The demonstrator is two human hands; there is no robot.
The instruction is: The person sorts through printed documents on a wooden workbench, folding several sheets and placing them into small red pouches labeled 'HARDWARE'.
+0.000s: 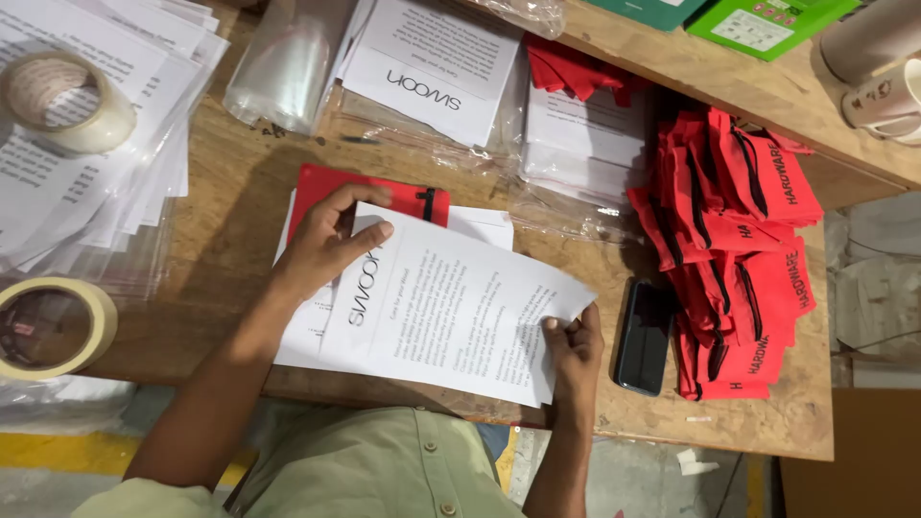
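A: What have I got under the head camera?

B: My left hand (326,245) lies with fingers spread and thumb flat on the upper left part of a white printed paper sheet (451,312), pressing it down. My right hand (574,343) is closed in a pinch on the sheet's lower right corner, lifted a little.

A: And where does the sheet sit?

B: On the worn wooden surface (240,192), over a few more white sheets and a flat red fabric zip pouch (369,197) that shows just above my left hand.

A: Which step is that, do you reckon?

B: I judge it the handling of one sheet, squaring or folding it over the pouch. The next move calls for a steady pinch and the left hand holding firm, so the sheet does not skew.

A: Anything close by?

B: A black phone (641,338) just right of my right hand, and beside it a heap of red zip pouches (743,259).
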